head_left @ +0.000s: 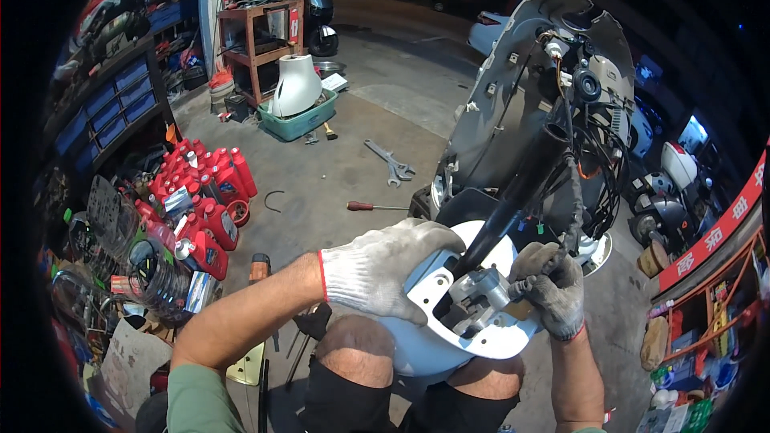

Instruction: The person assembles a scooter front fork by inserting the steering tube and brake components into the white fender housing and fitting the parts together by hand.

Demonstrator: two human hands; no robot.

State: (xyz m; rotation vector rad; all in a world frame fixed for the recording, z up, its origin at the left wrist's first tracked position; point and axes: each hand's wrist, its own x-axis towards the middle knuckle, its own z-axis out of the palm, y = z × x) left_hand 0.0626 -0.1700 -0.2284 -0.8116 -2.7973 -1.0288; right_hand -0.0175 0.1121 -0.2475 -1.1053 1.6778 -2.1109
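Note:
My left hand [393, 269], in a grubby white knit glove, grips the left edge of a white and pale blue plastic shell [495, 341] between my knees. Its fingertips curve toward a black steering tube [505, 200] rising from inside it. A silver metal clamp fitting [481, 293] sits at the tube's lower end. My right hand [553, 289], also gloved, has its fingers closed on a dark sleeved cable [573, 216] beside that fitting. The cable runs up into wiring on a large grey scooter front panel [497, 88], which stands beyond my hands.
Wrenches [389, 162] and a screwdriver [361, 205] lie on the floor. Red bottles [212, 232] and clutter fill the left. A teal tub [297, 124] holding a white part stands before a wooden rack [257, 16]. Scooters [666, 192] and an orange shelf [714, 305] line the right.

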